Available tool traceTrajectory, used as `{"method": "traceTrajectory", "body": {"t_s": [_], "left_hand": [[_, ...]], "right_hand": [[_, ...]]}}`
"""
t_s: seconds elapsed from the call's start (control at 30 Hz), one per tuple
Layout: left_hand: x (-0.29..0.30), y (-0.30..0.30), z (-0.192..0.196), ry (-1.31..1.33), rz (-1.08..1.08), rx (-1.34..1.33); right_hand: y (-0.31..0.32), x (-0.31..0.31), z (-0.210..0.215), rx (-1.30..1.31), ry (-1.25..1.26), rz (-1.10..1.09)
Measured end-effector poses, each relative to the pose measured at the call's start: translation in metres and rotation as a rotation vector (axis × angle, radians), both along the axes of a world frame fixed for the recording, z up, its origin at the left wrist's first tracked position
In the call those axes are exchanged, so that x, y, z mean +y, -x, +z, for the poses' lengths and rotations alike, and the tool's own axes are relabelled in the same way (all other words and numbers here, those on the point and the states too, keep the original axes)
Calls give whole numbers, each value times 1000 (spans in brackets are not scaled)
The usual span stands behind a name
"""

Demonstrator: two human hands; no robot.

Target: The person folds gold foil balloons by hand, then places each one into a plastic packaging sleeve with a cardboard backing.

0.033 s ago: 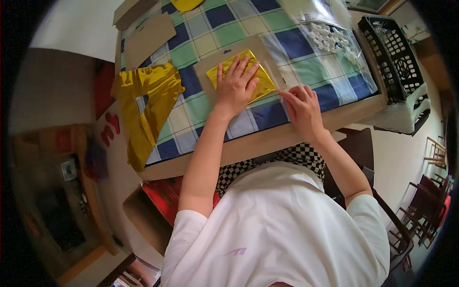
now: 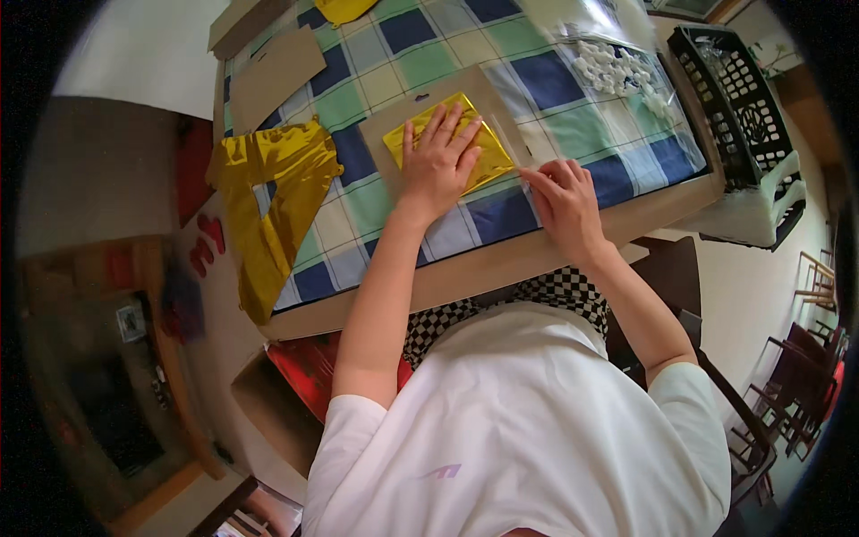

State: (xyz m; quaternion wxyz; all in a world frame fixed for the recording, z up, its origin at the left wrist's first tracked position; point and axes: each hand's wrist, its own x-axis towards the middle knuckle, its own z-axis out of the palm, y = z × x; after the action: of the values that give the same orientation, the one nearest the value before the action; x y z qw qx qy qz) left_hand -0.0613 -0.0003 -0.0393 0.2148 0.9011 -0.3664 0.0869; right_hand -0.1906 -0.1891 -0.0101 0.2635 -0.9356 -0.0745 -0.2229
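A folded square of shiny gold foil [image 2: 495, 159] lies on a brown cardboard card [image 2: 380, 134] with a hang hole at its far edge. My left hand [image 2: 436, 170] rests flat on the foil, its fingers spread. At the foil's near right corner, the fingertips of my right hand [image 2: 568, 206] are pinched together on the corner; the other fingers curl in. A larger, crumpled sheet of gold foil [image 2: 277, 201] lies to the left, hanging over the table's near edge.
Another brown card [image 2: 277, 76] lies far left on the checked tablecloth [image 2: 546, 85]. A cluster of small white pieces [image 2: 613, 70] is at the far right, by clear plastic [image 2: 595, 20]. A black plastic basket [image 2: 734, 98] stands beyond the table's right edge. More gold foil [image 2: 344, 9] shows at the back.
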Motion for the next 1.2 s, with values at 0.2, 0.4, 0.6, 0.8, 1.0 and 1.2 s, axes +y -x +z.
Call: {"method": "traceTrajectory", "body": {"t_s": [0.2, 0.4, 0.6, 0.8, 1.0, 1.2], "left_hand": [[0, 1, 7, -45, -33, 32], [-1, 2, 11, -29, -41, 30], [0, 2, 11, 1, -37, 79], [1, 1, 11, 2, -53, 67], [-2, 2, 9, 9, -45, 57], [1, 0, 8, 13, -44, 51]], "right_hand": [[0, 2, -3, 22, -44, -66], [-15, 4, -1, -9, -61, -166], [7, 4, -2, 21, -16, -115], [3, 6, -3, 2, -35, -117], [4, 9, -4, 6, -25, -104], [-6, 17, 2, 49, 45, -194]]}}
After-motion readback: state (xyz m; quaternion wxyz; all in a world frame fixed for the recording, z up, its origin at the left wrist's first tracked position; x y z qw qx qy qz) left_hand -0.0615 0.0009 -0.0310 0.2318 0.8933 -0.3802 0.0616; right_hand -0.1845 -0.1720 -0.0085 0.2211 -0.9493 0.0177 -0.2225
